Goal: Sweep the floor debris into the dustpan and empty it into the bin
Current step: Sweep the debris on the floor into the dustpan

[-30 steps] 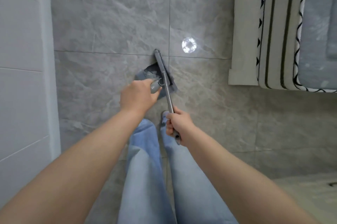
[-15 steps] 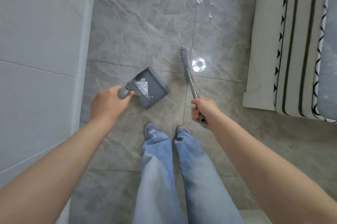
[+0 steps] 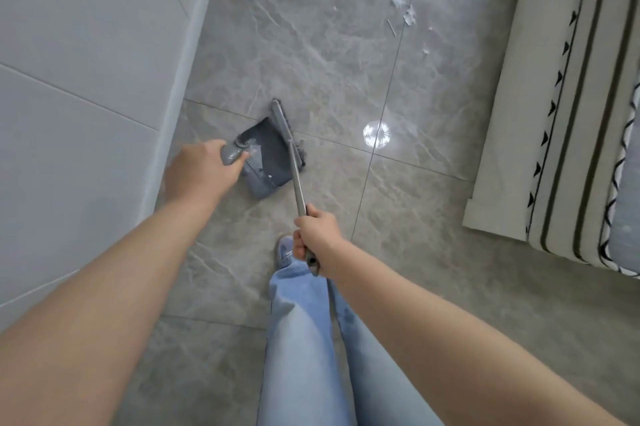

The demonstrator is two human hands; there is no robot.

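Observation:
A grey dustpan point(image 3: 268, 157) hangs low over the grey tiled floor point(image 3: 311, 54), and my left hand point(image 3: 201, 172) grips its handle. My right hand point(image 3: 317, 238) grips the metal handle of a grey brush point(image 3: 287, 134), whose head lies across the pan's open right side. Pale scraps show inside the pan near the handle. White paper debris point(image 3: 403, 8) lies scattered on the floor further ahead, towards the top right. No bin is in view.
A white tiled wall point(image 3: 86, 79) runs along the left. A striped cream bed cover point(image 3: 561, 113) hangs on the right. My jeans-clad legs point(image 3: 311, 339) and one shoe point(image 3: 284, 250) are below the hands. A ceiling light reflection point(image 3: 376, 135) glints on the floor.
The brush, held apart from the pan half a second ago, has come back left against the dustpan's mouth. The view has shifted so the debris appears closer.

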